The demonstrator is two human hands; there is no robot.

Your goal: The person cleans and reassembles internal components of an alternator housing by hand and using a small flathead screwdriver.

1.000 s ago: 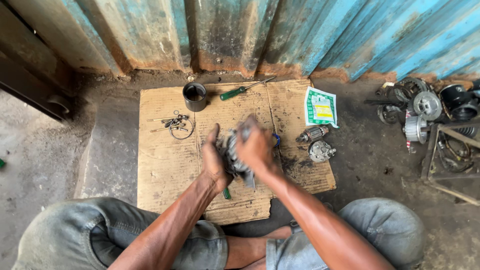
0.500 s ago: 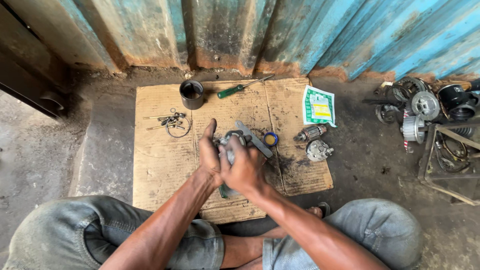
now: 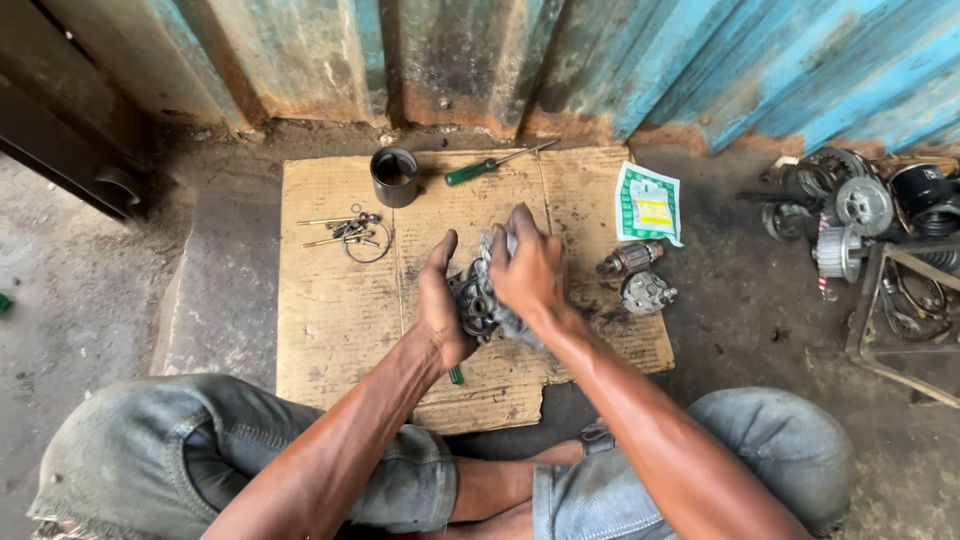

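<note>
A rusted, blue-painted corrugated metal wall (image 3: 700,70) backed a dirty concrete floor, and on that floor lay a flat sheet of brown cardboard (image 3: 330,300).

Above the middle of the cardboard, the left hand (image 3: 442,310) was wrapped around the side of a dark, greasy metal motor housing (image 3: 474,303), thumb raised. The right hand (image 3: 527,268) was closed over the housing's top and far side, pressing a grey rag (image 3: 500,322) against it (so both hands were together, clamped on the same part). Just below the left hand a green tool handle (image 3: 456,375) poked out, lying on the cardboard.

Toward the right edge of the cardboard sat a small copper-wound armature (image 3: 630,259) and, just beside it, a grey metal end cap (image 3: 646,292). At the far right corner a green and white paper packet (image 3: 648,203) overhung the edge. Along the far edge stood a short dark metal cylinder (image 3: 394,176), with a green-handled screwdriver (image 3: 492,165) lying near it. Toward the far left corner lay a cluster of long bolts and a wire ring (image 3: 352,234).

Off the cardboard to the right, a heap of pulleys and alternator parts (image 3: 860,215) rested on the floor. The person's knees, in faded jeans (image 3: 190,460), framed the near edge.
</note>
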